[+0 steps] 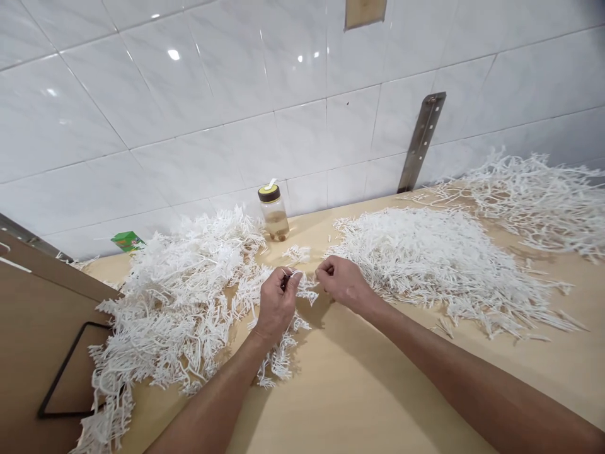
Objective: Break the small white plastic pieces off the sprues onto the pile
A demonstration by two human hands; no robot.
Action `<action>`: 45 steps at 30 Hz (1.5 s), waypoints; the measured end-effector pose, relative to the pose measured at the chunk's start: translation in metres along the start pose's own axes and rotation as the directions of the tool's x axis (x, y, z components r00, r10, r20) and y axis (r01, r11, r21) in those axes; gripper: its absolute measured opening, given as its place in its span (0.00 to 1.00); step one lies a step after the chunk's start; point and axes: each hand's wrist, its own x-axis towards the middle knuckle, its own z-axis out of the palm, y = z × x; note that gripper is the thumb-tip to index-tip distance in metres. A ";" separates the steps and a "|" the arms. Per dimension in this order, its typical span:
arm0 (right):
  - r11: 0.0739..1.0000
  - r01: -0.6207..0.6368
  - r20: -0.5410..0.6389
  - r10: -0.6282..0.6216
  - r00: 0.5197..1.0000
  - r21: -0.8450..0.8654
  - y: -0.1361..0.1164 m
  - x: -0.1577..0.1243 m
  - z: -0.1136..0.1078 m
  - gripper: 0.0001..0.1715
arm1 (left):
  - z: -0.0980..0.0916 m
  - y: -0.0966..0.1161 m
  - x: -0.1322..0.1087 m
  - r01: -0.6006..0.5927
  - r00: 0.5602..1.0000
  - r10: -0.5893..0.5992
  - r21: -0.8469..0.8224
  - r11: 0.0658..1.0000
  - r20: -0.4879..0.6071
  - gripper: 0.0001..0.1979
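My left hand (275, 304) is closed, with thumb and forefinger pinched on a white branched sprig (308, 291) whose thin tips stick out to the right. Something small and dark shows inside its curled fingers; its kind is unclear. Just to the right, my right hand (347, 284) is pinched, its fingertips close to the sprig but apart from the left hand. Whatever it grips is too small to make out. Beside the left hand spreads a large heap of white branched sprigs (189, 302). A flatter pile of short white pieces (420, 252) lies beyond the right hand.
A clear jar with a dark and yellow lid (274, 214) holds brownish liquid near the tiled wall (227, 157). A green carton (127, 241) stands behind the left heap. More white strands (543, 202) lie at far right, near a metal bracket (422, 142). The tabletop (359, 391) is pale wood.
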 end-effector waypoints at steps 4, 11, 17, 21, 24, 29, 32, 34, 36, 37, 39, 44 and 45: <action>0.987 0.060 -0.181 -0.087 0.980 -0.149 0.003 0.009 -0.017 0.05 | -0.001 -0.007 0.004 0.018 0.999 -0.019 -0.030 0.999 -0.047 0.13; 0.971 0.228 -0.093 -0.234 0.968 -0.072 -0.009 -0.002 -0.016 0.11 | 0.000 -0.009 0.002 -0.011 1.000 0.011 0.008 1.000 -0.011 0.09; 0.986 0.120 0.163 -0.139 0.977 0.118 -0.016 -0.013 -0.006 0.12 | 0.002 -0.008 -0.001 -0.080 0.997 0.079 0.068 0.994 0.019 0.06; 0.980 -0.020 0.224 -0.025 0.974 0.199 -0.016 -0.013 -0.004 0.11 | 0.002 -0.007 -0.002 -0.173 0.985 0.172 0.143 0.975 0.016 0.05; 0.986 -0.050 0.222 0.014 0.975 0.159 -0.018 -0.015 -0.003 0.11 | 0.001 -0.007 -0.002 -0.278 0.960 0.281 0.217 0.936 0.015 0.05; 0.989 0.134 0.136 -0.125 0.983 -0.065 -0.024 -0.020 0.002 0.11 | 0.000 -0.008 -0.002 -0.393 0.916 0.398 0.316 0.863 0.054 0.05; 0.972 0.160 0.102 -0.145 0.984 -0.170 -0.026 -0.020 0.006 0.10 | -0.001 -0.008 -0.002 -0.380 0.921 0.385 0.332 0.863 0.053 0.06; 0.980 0.098 0.103 -0.081 0.991 -0.172 -0.025 -0.017 0.008 0.09 | -0.002 -0.007 -0.002 -0.362 0.928 0.369 0.322 0.875 0.041 0.05; 0.987 0.024 0.096 -0.008 0.995 -0.161 -0.021 -0.011 0.006 0.09 | -0.003 -0.007 -0.002 -0.351 0.934 0.356 0.301 0.887 0.038 0.05; 0.987 0.002 0.083 0.011 0.996 -0.158 -0.018 -0.008 0.003 0.09 | -0.003 -0.007 -0.002 -0.345 0.937 0.348 0.288 0.893 0.042 0.05; 0.992 -0.033 0.034 0.038 0.999 -0.124 -0.014 -0.001 -0.004 0.07 | -0.003 -0.008 -0.001 -0.328 0.944 0.327 0.267 0.906 0.052 0.05; 0.997 -0.074 -0.164 0.079 0.983 0.037 -0.011 0.008 -0.026 0.07 | -0.002 -0.013 0.001 -0.316 0.946 0.322 0.295 0.902 0.032 0.05; 0.997 -0.057 -0.205 0.065 0.977 0.047 -0.010 0.009 -0.029 0.09 | -0.002 -0.014 0.001 -0.324 0.943 0.330 0.306 0.895 0.034 0.05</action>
